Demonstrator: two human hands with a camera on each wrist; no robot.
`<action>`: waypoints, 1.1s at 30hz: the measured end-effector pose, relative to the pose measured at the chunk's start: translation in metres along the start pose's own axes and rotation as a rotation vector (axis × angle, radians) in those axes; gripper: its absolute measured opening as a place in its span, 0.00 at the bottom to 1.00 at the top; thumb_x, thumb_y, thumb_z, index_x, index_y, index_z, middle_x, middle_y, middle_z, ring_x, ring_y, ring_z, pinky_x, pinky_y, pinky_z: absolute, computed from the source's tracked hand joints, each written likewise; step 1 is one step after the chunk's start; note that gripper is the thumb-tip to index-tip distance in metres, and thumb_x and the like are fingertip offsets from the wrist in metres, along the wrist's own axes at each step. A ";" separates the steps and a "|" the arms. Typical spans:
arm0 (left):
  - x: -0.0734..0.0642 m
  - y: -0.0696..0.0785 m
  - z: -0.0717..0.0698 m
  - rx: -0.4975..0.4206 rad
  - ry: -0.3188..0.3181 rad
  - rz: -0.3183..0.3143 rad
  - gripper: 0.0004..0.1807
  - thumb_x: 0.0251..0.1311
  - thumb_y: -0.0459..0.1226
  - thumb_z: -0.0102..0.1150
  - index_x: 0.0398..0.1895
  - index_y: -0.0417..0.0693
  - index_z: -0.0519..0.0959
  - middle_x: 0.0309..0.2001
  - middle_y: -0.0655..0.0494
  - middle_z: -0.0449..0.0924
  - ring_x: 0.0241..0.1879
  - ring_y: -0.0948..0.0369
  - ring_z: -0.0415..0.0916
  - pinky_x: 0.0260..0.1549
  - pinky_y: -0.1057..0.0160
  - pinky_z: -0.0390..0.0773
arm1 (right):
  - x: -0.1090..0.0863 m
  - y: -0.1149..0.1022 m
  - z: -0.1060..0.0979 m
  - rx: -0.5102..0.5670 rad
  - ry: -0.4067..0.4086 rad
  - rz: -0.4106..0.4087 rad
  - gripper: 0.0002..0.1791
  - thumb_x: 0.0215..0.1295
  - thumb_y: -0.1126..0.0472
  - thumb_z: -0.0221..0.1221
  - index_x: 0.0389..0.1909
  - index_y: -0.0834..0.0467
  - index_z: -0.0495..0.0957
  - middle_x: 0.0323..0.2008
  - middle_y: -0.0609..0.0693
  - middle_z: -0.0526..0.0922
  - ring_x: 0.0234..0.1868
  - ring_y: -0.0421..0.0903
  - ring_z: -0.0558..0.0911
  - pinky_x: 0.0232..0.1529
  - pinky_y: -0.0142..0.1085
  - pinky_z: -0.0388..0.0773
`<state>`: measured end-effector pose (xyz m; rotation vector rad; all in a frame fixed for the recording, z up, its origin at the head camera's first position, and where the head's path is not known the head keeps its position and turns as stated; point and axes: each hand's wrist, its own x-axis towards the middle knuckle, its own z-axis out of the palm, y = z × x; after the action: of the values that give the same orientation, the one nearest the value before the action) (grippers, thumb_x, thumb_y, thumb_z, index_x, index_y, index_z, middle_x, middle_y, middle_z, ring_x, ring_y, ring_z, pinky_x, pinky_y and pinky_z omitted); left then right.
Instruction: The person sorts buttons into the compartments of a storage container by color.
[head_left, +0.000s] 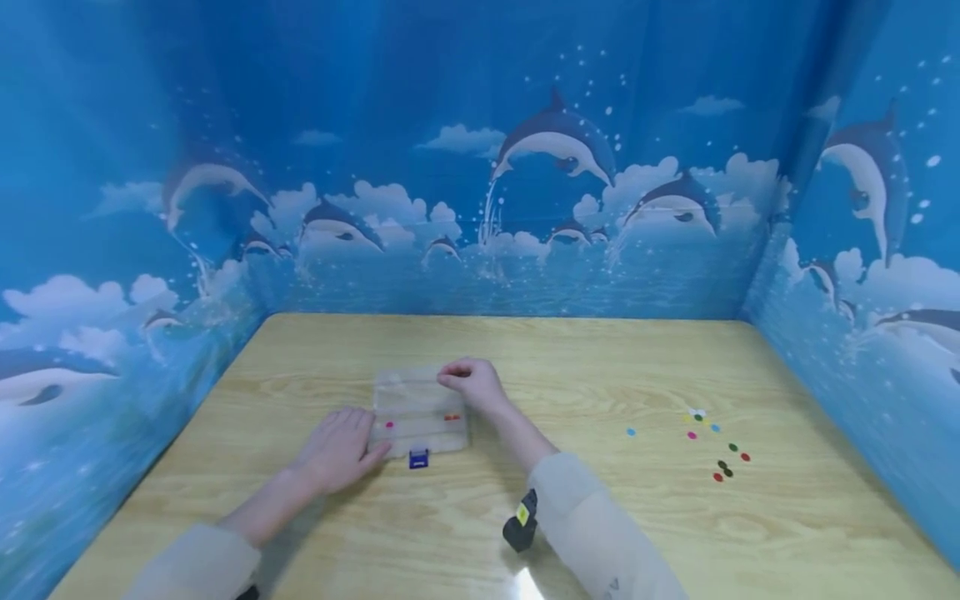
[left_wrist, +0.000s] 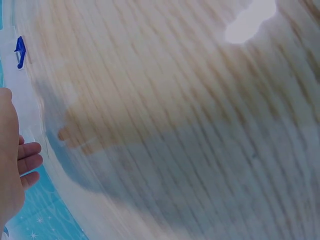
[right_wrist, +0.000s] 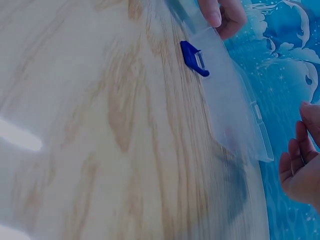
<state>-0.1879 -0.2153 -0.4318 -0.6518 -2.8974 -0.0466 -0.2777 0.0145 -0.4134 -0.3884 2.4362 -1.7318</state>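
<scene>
One clear box (head_left: 408,402), near twelve o'clock: left hand (head_left: 343,448) straight-fingered at its eight, right hand (head_left: 477,387) at its one, fingertips together, cannot tell on what; probably a placing step, next calling for careful aim.

I wear loose, pale grey sleeves (head_left: 603,529); by my right cuff shows a black, angular device (head_left: 517,534) bearing a yellow label (head_left: 522,513)

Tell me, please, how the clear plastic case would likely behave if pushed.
The clear plastic case looks broad and low, so probably slides rather than tips. Thin see-through walls suggest it is light. The protruding blue latch might snag.
</scene>
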 end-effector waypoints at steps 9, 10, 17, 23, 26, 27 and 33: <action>-0.001 0.000 -0.003 0.005 0.019 0.019 0.25 0.63 0.50 0.50 0.43 0.33 0.71 0.44 0.39 0.74 0.49 0.45 0.70 0.55 0.45 0.66 | -0.003 0.006 -0.020 -0.024 0.060 -0.021 0.09 0.60 0.64 0.61 0.38 0.65 0.81 0.37 0.55 0.82 0.39 0.47 0.79 0.39 0.35 0.77; -0.001 0.000 -0.003 0.005 0.023 0.022 0.24 0.63 0.49 0.51 0.43 0.33 0.71 0.44 0.39 0.74 0.49 0.45 0.71 0.55 0.46 0.66 | -0.003 0.006 -0.023 -0.025 0.065 -0.019 0.09 0.59 0.64 0.61 0.37 0.65 0.82 0.37 0.54 0.82 0.39 0.47 0.78 0.38 0.35 0.77; 0.000 0.001 -0.005 -0.001 0.018 0.024 0.24 0.63 0.49 0.50 0.43 0.33 0.71 0.43 0.39 0.74 0.48 0.45 0.70 0.55 0.46 0.66 | -0.007 0.014 -0.041 -0.021 0.096 0.014 0.08 0.59 0.64 0.61 0.37 0.63 0.82 0.37 0.52 0.82 0.39 0.47 0.78 0.40 0.38 0.77; 0.000 0.000 -0.006 -0.003 0.007 0.015 0.26 0.63 0.49 0.50 0.46 0.31 0.71 0.45 0.37 0.74 0.50 0.44 0.70 0.56 0.45 0.65 | -0.011 0.019 -0.057 -0.023 0.141 0.032 0.08 0.59 0.64 0.61 0.37 0.64 0.82 0.39 0.55 0.83 0.44 0.49 0.79 0.45 0.40 0.76; -0.001 0.000 -0.005 -0.013 0.003 0.007 0.27 0.63 0.50 0.50 0.47 0.31 0.70 0.46 0.37 0.74 0.50 0.43 0.70 0.56 0.44 0.65 | -0.013 0.022 -0.064 -0.019 0.158 0.041 0.09 0.60 0.64 0.61 0.38 0.65 0.81 0.41 0.56 0.82 0.45 0.50 0.78 0.46 0.41 0.75; -0.001 0.000 -0.004 -0.017 0.002 0.005 0.27 0.63 0.50 0.50 0.47 0.31 0.70 0.46 0.36 0.74 0.51 0.43 0.70 0.56 0.44 0.65 | -0.013 0.022 -0.066 -0.019 0.163 0.042 0.09 0.60 0.64 0.61 0.38 0.65 0.81 0.41 0.56 0.82 0.46 0.51 0.78 0.47 0.42 0.75; -0.001 0.000 -0.002 -0.029 0.005 0.002 0.27 0.62 0.50 0.51 0.47 0.30 0.70 0.46 0.36 0.73 0.50 0.43 0.69 0.55 0.43 0.65 | -0.020 0.028 -0.078 -0.013 0.180 0.050 0.09 0.59 0.64 0.61 0.38 0.65 0.81 0.39 0.55 0.82 0.46 0.51 0.78 0.49 0.44 0.74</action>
<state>-0.1865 -0.2157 -0.4301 -0.6589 -2.8964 -0.0906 -0.2816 0.0994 -0.4143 -0.1775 2.5556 -1.8032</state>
